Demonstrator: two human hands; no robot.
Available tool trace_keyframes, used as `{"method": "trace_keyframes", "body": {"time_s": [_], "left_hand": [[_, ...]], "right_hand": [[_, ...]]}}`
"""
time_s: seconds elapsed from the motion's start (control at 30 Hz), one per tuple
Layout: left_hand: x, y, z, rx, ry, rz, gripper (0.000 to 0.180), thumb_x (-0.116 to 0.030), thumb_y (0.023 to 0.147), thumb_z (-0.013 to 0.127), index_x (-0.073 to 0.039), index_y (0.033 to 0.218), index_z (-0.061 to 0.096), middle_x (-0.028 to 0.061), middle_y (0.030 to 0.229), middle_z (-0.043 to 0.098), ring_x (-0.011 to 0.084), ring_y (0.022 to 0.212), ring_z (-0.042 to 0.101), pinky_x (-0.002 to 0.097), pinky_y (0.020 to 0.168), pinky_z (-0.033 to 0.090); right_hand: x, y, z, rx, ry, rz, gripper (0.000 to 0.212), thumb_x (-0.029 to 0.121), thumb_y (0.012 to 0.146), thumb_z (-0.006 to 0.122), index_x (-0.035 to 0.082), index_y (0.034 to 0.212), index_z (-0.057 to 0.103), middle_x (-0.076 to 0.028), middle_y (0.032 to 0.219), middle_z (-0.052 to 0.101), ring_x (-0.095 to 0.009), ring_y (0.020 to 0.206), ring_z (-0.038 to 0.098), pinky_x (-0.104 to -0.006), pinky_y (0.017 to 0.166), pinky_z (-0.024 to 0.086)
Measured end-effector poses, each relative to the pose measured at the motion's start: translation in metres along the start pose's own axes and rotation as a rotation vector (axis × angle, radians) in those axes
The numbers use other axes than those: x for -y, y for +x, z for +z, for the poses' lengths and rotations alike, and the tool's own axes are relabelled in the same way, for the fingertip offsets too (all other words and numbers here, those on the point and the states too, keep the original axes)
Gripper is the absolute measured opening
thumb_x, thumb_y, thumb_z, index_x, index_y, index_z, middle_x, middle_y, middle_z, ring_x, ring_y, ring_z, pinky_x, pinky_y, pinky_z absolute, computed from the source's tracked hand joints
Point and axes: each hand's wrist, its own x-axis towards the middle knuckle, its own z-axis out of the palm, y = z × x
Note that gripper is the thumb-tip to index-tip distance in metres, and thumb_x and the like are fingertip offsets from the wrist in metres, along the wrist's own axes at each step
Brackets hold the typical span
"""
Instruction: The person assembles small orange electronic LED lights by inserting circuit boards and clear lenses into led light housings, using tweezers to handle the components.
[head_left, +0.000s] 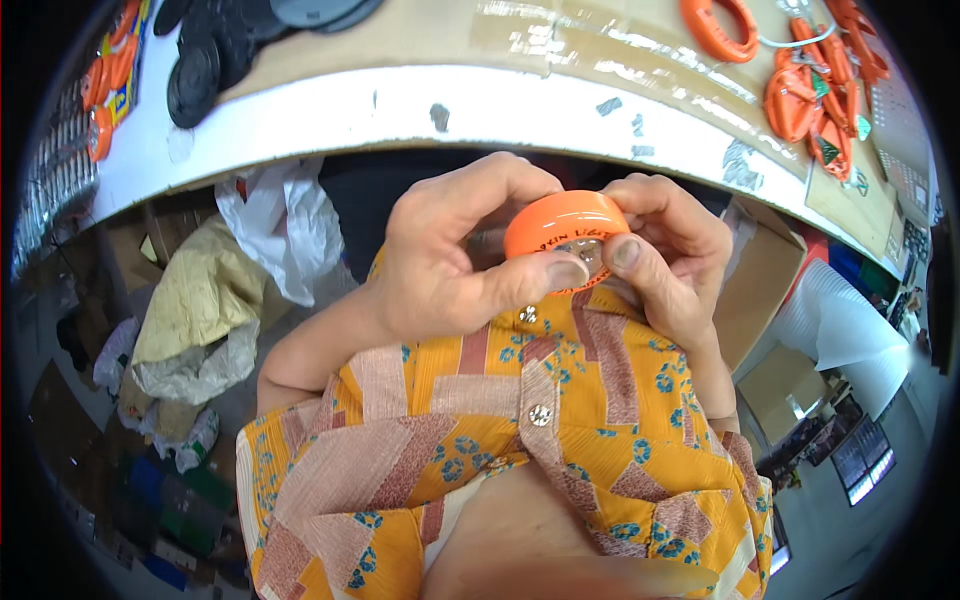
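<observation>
Between both hands, just beyond my patterned shirt, is a round orange plastic case [560,215] with dark print around its rim and a clear, shiny part in its middle. My left hand [440,245] grips it from the left, with the thumb lying across the near lower edge. On the other side my right hand [680,240] pinches its rim, thumb on the near face and curled fingers behind. The far side of the case is covered by the fingers. Both hands are above the lap, short of the workbench [300,115].
On the bench lie an orange ring [720,32], a heap of orange plastic parts [805,100], black round parts [195,85] and orange pieces at far left [105,75]. Below are a white plastic bag [290,225], a yellowish sack [195,300], a cardboard box [765,285] and white foam sheet [860,335].
</observation>
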Motion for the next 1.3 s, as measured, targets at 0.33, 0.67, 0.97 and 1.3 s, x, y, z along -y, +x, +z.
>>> {"method": "trace_keyframes", "body": {"time_s": [0.33, 0.67, 0.97, 1.3], "left_hand": [[-0.057, 0.161, -0.01, -0.288, 0.151, 0.516, 0.023, -0.021, 0.099, 0.07, 0.002, 0.099, 0.07, -0.001, 0.09, 0.068, 0.0038, 0.078, 0.059, 0.0217, 0.071, 0.049], [-0.059, 0.193, -0.025, -0.414, 0.039, 0.403, 0.026, -0.025, 0.097, 0.074, 0.001, 0.101, 0.072, -0.0002, 0.089, 0.066, 0.0044, 0.076, 0.055, 0.0233, 0.068, 0.046], [-0.07, 0.193, -0.053, -0.243, 0.611, 0.838, 0.037, -0.002, 0.079, 0.084, 0.005, 0.112, 0.069, 0.0143, 0.105, 0.071, 0.0214, 0.093, 0.069, 0.0325, 0.083, 0.055], [-0.074, 0.177, -0.066, -0.265, 0.717, 0.923, 0.04, -0.002, 0.073, 0.086, 0.003, 0.109, 0.071, 0.0147, 0.098, 0.072, 0.0239, 0.09, 0.07, 0.0332, 0.077, 0.056]], "right_hand": [[0.083, 0.136, -0.022, -0.063, -0.262, -0.41, 0.031, 0.022, 0.107, 0.054, -0.005, 0.114, 0.066, -0.006, 0.097, 0.068, -0.01, 0.081, 0.066, -0.0252, 0.072, 0.056], [0.078, 0.185, -0.043, -0.123, -0.26, -0.488, 0.026, 0.017, 0.099, 0.069, -0.005, 0.114, 0.069, -0.007, 0.099, 0.073, -0.01, 0.091, 0.067, -0.0228, 0.083, 0.052], [0.081, 0.191, -0.048, 0.046, -0.155, -0.581, 0.035, 0.008, 0.096, 0.07, -0.006, 0.128, 0.062, -0.014, 0.126, 0.065, -0.019, 0.11, 0.065, -0.0315, 0.097, 0.053], [0.079, 0.192, -0.03, 0.146, -0.253, -0.642, 0.036, 0.005, 0.094, 0.071, -0.009, 0.126, 0.061, -0.019, 0.127, 0.059, -0.025, 0.117, 0.061, -0.0355, 0.099, 0.054]]}}
